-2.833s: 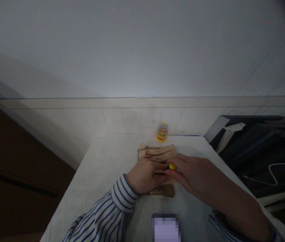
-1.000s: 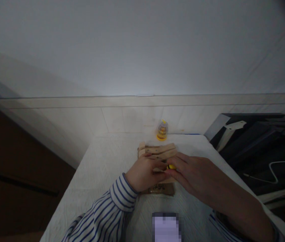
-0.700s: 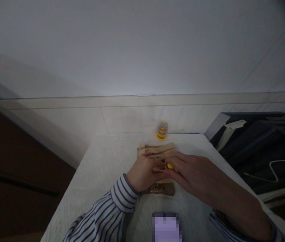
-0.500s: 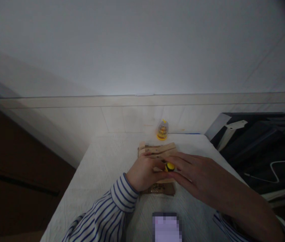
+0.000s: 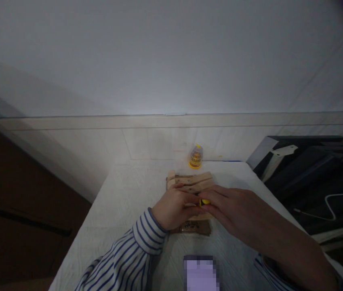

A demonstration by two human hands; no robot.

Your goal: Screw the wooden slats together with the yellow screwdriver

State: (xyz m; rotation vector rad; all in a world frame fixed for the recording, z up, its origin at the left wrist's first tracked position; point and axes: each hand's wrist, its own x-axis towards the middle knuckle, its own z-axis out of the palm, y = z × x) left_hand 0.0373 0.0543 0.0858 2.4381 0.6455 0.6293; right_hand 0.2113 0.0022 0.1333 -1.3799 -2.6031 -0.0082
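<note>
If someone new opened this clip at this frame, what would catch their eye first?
Probably the bright yellow-and-black piece in the fingers of the right hand, right by the fingertips of the left hand, above the tan strips. Next, the yellow-based container near the far edge of the white-covered table. Then the pixelated lilac rectangle at the bottom of the view.

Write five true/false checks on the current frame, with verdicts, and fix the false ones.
1. The right hand pinches a yellow-and-black piece. True.
2. The left hand is over the wooden strips. True.
3. A container with a yellow base stands beyond both hands. True.
4. The container lies on its side. False: it is upright.
5. The clothing is plain black. False: the left sleeve is white with blue stripes.
</note>
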